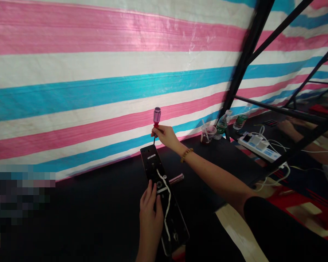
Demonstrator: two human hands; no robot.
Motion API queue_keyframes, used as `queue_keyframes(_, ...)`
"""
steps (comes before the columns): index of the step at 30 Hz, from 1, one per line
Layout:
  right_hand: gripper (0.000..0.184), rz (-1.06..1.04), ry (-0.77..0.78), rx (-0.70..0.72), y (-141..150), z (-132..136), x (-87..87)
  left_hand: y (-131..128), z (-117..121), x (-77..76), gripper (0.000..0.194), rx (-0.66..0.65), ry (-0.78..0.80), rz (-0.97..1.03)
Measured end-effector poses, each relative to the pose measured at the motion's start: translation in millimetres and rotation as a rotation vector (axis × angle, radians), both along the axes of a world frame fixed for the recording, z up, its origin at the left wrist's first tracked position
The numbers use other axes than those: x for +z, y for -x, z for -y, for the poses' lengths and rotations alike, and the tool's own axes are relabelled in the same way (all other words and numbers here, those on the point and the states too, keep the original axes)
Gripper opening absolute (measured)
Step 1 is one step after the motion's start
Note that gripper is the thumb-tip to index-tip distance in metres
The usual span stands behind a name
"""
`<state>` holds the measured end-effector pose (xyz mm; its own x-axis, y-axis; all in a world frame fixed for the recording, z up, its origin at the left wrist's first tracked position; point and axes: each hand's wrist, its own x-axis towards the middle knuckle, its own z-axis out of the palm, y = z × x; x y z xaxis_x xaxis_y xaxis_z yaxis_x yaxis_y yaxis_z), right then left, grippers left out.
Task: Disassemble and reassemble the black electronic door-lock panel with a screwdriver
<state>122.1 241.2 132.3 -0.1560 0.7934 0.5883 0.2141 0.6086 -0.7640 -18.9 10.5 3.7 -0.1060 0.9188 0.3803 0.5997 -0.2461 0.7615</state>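
A long black door-lock panel (149, 163) lies on the dark table with its back side up. A white cable (168, 203) runs along it, and a short lever handle (177, 178) sticks out from under its right edge. My right hand (164, 135) pinches a screwdriver (156, 115) with a clear purplish and red handle. It stands nearly upright, its tip at the panel's far end; the exact contact is too small to tell. Resting on the panel's left side, my left hand (150, 207) has its fingers stretched and apart near the middle.
Beyond the panel, a cup with a straw (208, 134) and plastic bottles (223, 124) stand near a black metal frame (239, 69). A white power strip (259, 147) with cables lies to the right. Another person's hand (287, 128) shows farther right. Striped sheeting (98, 91) hangs behind.
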Motion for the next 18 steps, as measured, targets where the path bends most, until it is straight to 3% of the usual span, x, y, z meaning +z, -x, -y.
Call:
queue_keyframes(8, 0.028, 0.051, -0.061, 0.021, -1, 20, 8.6, -1, 4, -3.4, 0.045, -0.006, -0.017, -0.011)
queue_keyframes(18, 0.027, 0.000, -0.075, 0.006, 1, 19, 21.2, -1, 14, -7.4, 0.047, -0.030, -0.018, -0.024)
